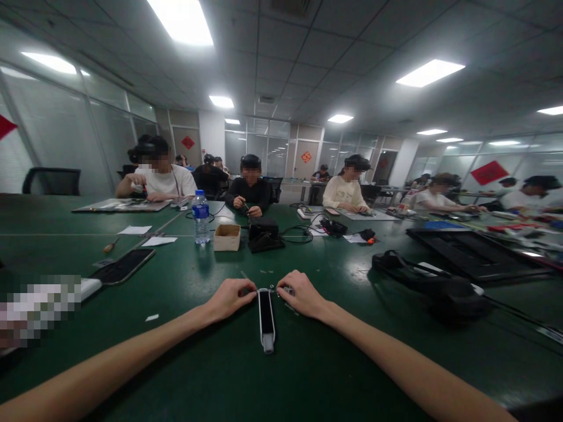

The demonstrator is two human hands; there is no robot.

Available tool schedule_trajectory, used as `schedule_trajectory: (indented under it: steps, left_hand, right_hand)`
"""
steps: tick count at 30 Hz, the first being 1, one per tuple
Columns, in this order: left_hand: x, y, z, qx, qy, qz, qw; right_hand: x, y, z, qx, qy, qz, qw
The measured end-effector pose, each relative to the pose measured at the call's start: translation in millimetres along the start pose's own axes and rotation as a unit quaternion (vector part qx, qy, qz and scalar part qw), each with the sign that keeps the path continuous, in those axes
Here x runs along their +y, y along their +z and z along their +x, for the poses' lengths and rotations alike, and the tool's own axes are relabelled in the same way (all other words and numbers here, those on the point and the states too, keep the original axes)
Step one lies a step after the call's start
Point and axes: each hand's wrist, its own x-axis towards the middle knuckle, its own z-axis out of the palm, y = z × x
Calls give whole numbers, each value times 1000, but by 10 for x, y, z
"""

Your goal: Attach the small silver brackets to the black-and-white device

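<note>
On the green table in front of me lies a narrow pen-shaped device (266,319) with a long black face, a pale frame and a light grey tip towards me. My left hand (231,299) rests just left of its far end, thumb and fingertips brought together by the device's corner. To the right of that end, my right hand (302,296) is curled with its fingertips close together over small metallic bits (288,289). Whatever either pinch contains is too small or hidden to tell. A thin clear strip (291,309) lies beneath my right hand.
Beyond my hands stand a small cardboard box (227,239), a water bottle (201,220) and a black case (264,234). A black strapped headset (433,287) and a black tray (475,255) lie right. A phone-like panel (125,265) lies left. Several people sit across the table.
</note>
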Motion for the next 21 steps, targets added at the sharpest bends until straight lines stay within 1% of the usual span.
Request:
schedule_trajectory:
  steps: [3, 5, 9, 13, 17, 21]
  left_hand:
    - [-29, 10, -4, 1, 11, -2, 1000]
    - [-39, 14, -6, 9, 19, 3, 1000]
    - [-20, 14, -5, 15, 32, 14, 999]
    - [-21, 22, -1, 15, 36, 10, 999]
    - [-47, 29, -7, 11, 35, 2, 999]
    - [-28, 11, -21, 9, 31, 0, 999]
  right_hand:
    - [111, -104, 10, 21, -17, -58, 998]
    - [225, -192, 8, 19, -28, -104, 994]
    - [493, -362, -15, -23, -18, -169, 985]
    - [709, -475, -41, -75, 1, -206, 976]
    - [792, -528, -60, -98, 18, -214, 972]
    - [751, -534, -66, -118, 23, -185, 975]
